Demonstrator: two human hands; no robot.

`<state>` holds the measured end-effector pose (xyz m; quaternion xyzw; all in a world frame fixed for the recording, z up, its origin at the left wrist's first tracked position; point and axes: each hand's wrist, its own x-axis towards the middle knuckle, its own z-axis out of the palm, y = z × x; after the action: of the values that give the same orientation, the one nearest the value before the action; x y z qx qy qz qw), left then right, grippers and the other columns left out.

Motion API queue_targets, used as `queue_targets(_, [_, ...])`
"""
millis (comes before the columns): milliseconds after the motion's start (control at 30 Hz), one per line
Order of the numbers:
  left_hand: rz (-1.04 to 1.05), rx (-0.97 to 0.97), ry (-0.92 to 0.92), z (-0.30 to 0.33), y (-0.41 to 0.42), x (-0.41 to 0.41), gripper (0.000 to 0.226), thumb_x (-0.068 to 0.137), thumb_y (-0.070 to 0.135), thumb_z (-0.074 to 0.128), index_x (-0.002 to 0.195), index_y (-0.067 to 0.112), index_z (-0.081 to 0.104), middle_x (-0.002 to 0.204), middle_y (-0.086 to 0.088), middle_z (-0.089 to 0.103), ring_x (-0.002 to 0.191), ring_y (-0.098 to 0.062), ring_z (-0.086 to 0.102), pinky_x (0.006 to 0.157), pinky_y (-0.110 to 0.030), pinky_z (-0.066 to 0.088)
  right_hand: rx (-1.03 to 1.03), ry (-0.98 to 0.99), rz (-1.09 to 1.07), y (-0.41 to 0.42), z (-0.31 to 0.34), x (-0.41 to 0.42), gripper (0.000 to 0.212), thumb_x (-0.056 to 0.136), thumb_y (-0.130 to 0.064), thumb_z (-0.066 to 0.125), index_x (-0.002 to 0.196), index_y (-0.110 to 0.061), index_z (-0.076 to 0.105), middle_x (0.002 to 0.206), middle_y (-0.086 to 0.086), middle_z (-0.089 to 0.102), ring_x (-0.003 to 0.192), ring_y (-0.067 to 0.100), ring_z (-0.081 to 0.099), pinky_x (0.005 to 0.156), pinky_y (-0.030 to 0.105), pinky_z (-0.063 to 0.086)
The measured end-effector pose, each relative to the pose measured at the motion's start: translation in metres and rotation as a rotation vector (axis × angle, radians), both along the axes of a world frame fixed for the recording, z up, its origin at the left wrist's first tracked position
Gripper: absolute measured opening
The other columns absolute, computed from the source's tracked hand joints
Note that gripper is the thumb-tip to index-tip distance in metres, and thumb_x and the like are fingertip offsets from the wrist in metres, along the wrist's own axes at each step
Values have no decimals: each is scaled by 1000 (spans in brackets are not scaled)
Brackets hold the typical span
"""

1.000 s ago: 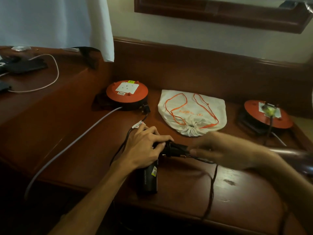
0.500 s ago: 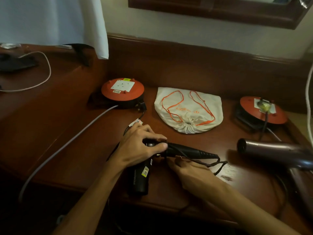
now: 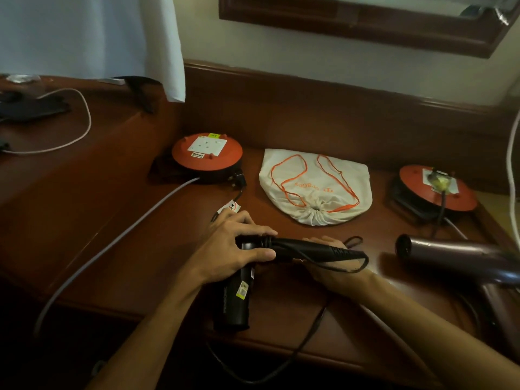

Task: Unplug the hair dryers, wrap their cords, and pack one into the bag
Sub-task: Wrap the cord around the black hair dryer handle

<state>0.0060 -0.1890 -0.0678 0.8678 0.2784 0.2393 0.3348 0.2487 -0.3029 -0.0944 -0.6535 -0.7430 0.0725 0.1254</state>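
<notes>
A black hair dryer (image 3: 235, 298) lies on the wooden desk (image 3: 135, 249), its barrel pointing toward me and its handle (image 3: 309, 249) stretching right. My left hand (image 3: 233, 251) grips the dryer where barrel and handle meet. My right hand (image 3: 332, 263) reaches under the handle and holds the black cord (image 3: 357, 266), which loops past the handle's end and hangs off the desk's front edge. A white drawstring bag (image 3: 315, 187) with orange cords lies flat behind. A purple hair dryer (image 3: 455, 256) lies at the right, its cord still plugged into the right reel.
Two orange cable reels stand at the back: the left one (image 3: 206, 153) with a grey cable (image 3: 118, 240) running off the desk, the right one (image 3: 437, 187) with a plug in it. A white cable and dark items lie far left. A white cloth hangs above.
My right hand has swung round the handle from the right side to beneath it, carrying the cord with it. My left hand keeps its grip. The view shifted slightly.
</notes>
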Motion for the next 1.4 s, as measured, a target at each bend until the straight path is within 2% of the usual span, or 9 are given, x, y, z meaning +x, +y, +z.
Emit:
queue_targets(133, [-25, -25, -18, -1, -4, -2, 42, 69, 61, 81, 109, 51, 73, 100, 16, 60, 110, -8, 48, 96, -42, 44, -64, -15, 85, 25, 28, 8, 28, 95, -47, 57, 108, -27, 70, 78, -13, 66, 65, 5, 63, 54, 30, 48])
queue_targets(233, [-17, -21, -35, 0, -4, -1, 42, 68, 59, 83, 108, 50, 74, 101, 18, 62, 112, -10, 49, 97, -39, 43, -115, 125, 54, 50, 42, 7, 45, 88, -53, 64, 71, -11, 66, 61, -1, 63, 53, 16, 56, 49, 39, 42])
queue_targets(333, [-16, 39, 20, 1, -2, 1, 42, 66, 64, 81, 106, 54, 73, 99, 24, 62, 113, -3, 49, 97, -35, 40, -195, 89, 101, 69, 53, 0, 50, 83, -53, 73, 63, -9, 62, 58, 9, 58, 52, 24, 50, 49, 36, 36])
queue_targets(500, [76, 101, 226, 9, -4, 10, 64, 62, 71, 78, 118, 51, 55, 110, 23, 52, 113, -5, 43, 98, -33, 32, -252, 94, 123, 75, 87, -20, 40, 91, -33, 72, 68, -2, 61, 58, 8, 48, 50, 11, 38, 49, 25, 33])
queue_targets(633, [63, 160, 322, 15, -9, 21, 70, 70, 70, 72, 128, 52, 36, 107, 24, 53, 117, -7, 44, 101, -38, 32, -395, 107, 219, 56, 105, -32, 21, 98, -20, 60, 81, -9, 65, 64, -1, 55, 54, 7, 46, 54, 26, 38])
queue_targets(933, [-91, 387, 561, 20, -13, 21, 56, 92, 71, 43, 143, 48, 45, 126, 19, 59, 129, -14, 35, 108, -42, 20, -563, 72, 186, 31, 121, -17, 14, 100, -16, 56, 96, -13, 69, 73, -2, 69, 60, 5, 64, 56, 15, 49])
queue_targets(1067, [-125, 354, 564, 26, -8, 25, 56, 91, 70, 47, 142, 46, 47, 112, 20, 56, 113, -10, 39, 103, -36, 25, -467, -32, 103, 22, 130, 9, 6, 95, -19, 65, 91, -23, 67, 82, -3, 69, 71, 10, 65, 62, 20, 50])
queue_targets(1233, [-122, 196, 472, 40, 9, 27, 54, 90, 70, 51, 139, 48, 51, 92, 28, 50, 93, 1, 38, 95, -37, 38, -154, 3, 63, 7, 129, 29, 14, 96, -26, 66, 108, -30, 72, 96, -18, 62, 88, 2, 61, 76, 28, 55])
queue_targets(1400, [-140, 213, 494, 79, 12, 23, 53, 90, 69, 51, 138, 49, 52, 91, 33, 44, 100, 3, 41, 94, -34, 33, 245, -191, 184, -17, 131, 38, 37, 102, -42, 47, 97, -16, 72, 83, -4, 66, 74, 11, 62, 67, 33, 56])
